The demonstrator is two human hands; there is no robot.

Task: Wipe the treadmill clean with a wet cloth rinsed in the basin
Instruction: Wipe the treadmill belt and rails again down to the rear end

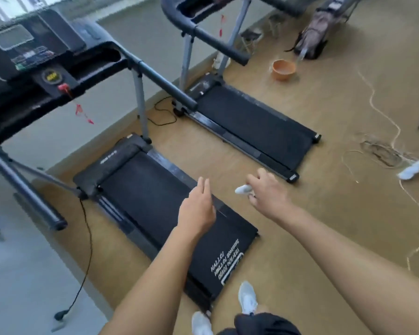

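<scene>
A black treadmill lies in front of me, its belt running from its console at upper left toward my feet. My left hand hovers over the belt's right side rail with straight fingers and holds nothing. My right hand is out over the floor to the right of the belt and grips a small white cloth, bunched in its fingers. An orange basin stands on the floor far off at upper right, beyond the second treadmill.
A second treadmill lies parallel on the right. A black power cord trails over the floor at left. A pale rope, another white cloth and a bag lie on the brown floor at right.
</scene>
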